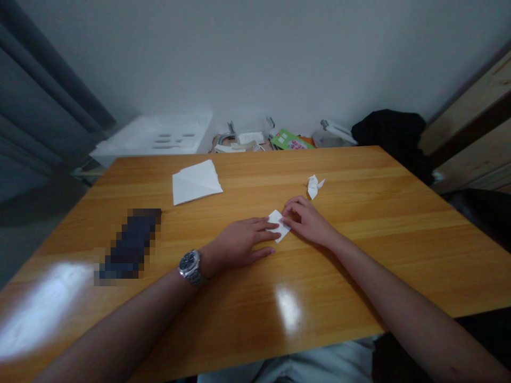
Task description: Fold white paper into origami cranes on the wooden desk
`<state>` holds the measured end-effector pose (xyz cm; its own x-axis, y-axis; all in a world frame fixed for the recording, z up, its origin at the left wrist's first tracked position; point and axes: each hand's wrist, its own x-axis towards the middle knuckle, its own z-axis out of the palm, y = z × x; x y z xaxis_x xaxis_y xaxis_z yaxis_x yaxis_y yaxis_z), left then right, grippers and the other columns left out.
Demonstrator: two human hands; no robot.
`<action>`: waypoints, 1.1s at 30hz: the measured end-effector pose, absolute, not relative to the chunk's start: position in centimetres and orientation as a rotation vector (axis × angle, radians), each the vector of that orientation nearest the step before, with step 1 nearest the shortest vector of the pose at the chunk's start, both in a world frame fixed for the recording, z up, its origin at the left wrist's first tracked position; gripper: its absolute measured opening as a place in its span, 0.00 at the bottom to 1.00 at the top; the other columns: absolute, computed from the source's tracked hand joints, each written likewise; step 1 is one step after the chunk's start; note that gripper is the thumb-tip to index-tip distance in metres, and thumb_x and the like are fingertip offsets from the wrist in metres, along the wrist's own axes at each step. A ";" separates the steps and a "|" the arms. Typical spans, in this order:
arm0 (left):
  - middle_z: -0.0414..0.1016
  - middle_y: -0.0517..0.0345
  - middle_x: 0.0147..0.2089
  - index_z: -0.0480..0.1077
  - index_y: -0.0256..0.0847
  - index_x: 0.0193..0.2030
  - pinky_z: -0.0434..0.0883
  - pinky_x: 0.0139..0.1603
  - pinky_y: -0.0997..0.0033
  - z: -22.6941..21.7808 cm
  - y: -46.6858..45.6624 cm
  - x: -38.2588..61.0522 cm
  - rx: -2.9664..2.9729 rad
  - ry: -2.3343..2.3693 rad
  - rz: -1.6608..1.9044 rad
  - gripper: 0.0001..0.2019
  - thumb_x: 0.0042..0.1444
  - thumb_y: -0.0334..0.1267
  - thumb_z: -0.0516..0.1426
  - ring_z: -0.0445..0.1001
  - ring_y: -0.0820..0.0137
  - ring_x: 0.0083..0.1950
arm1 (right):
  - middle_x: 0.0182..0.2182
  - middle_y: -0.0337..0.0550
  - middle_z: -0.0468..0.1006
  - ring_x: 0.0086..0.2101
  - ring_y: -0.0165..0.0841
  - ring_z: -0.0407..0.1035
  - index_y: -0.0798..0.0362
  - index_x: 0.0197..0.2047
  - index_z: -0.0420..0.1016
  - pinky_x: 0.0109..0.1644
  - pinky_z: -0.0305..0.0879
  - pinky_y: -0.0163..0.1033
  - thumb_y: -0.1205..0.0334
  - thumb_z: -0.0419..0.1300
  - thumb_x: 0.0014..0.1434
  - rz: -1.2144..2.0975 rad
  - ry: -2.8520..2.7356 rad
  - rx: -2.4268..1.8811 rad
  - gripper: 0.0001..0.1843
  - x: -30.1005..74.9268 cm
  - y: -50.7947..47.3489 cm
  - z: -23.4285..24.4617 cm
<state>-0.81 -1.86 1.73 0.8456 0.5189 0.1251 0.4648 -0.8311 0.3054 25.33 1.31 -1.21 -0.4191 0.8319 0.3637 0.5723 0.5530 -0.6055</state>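
A small folded piece of white paper [278, 225] lies flat on the wooden table [359, 276] between my hands. My left hand [239, 243], with a watch on its wrist, lies flat with its fingers stretched out and its fingertips pressing the paper's left edge. My right hand [306, 219] has its fingers curled and its fingertips pinching the paper's right edge. A small finished folded paper figure [313, 186] sits a little beyond my right hand.
A stack of white paper sheets [195, 182] lies at the table's far left-centre. A dark blurred object [130, 243] rests on the left. Behind the table stand a white box [159, 135], clutter [287, 139] and a black bag [389, 133].
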 end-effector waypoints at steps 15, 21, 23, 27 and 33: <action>0.63 0.58 0.72 0.65 0.51 0.68 0.62 0.72 0.55 1.6 -1.7 -1.1 2.741 0.711 0.286 0.21 0.71 0.48 0.50 0.61 0.60 0.72 | 0.32 0.41 0.66 0.35 0.34 0.63 0.43 0.58 0.79 0.38 0.58 0.39 0.53 0.54 0.71 0.543 -2.642 -0.843 0.18 27.5 -0.1 1.3; 0.61 0.55 0.73 0.65 0.53 0.68 0.63 0.71 0.56 1.4 -1.9 -1.2 2.740 0.777 0.260 0.22 0.71 0.50 0.50 0.61 0.59 0.72 | 0.33 0.42 0.68 0.36 0.36 0.64 0.39 0.63 0.74 0.39 0.58 0.39 0.51 0.53 0.72 0.473 -2.708 -0.845 0.20 27.7 0.0 1.7; 0.62 0.54 0.72 0.65 0.52 0.68 0.63 0.71 0.56 1.5 -1.9 -1.2 2.741 0.772 0.251 0.22 0.71 0.50 0.49 0.61 0.59 0.72 | 0.33 0.42 0.68 0.36 0.36 0.64 0.39 0.62 0.75 0.40 0.58 0.40 0.51 0.53 0.71 0.450 -2.714 -0.858 0.20 27.9 0.2 1.7; 0.62 0.54 0.72 0.67 0.50 0.67 0.62 0.72 0.56 1.5 -1.9 -1.2 2.739 0.763 0.267 0.22 0.70 0.50 0.50 0.60 0.59 0.73 | 0.34 0.43 0.69 0.37 0.36 0.64 0.39 0.62 0.74 0.40 0.58 0.40 0.51 0.54 0.71 0.393 -2.678 -0.930 0.20 28.6 1.2 1.3; 0.62 0.54 0.72 0.66 0.51 0.67 0.63 0.71 0.55 1.4 -1.9 -1.3 2.759 0.751 0.285 0.22 0.70 0.50 0.50 0.61 0.59 0.72 | 0.33 0.41 0.68 0.35 0.35 0.64 0.36 0.61 0.75 0.38 0.59 0.39 0.52 0.53 0.71 0.335 -2.660 -0.986 0.18 29.2 1.9 0.7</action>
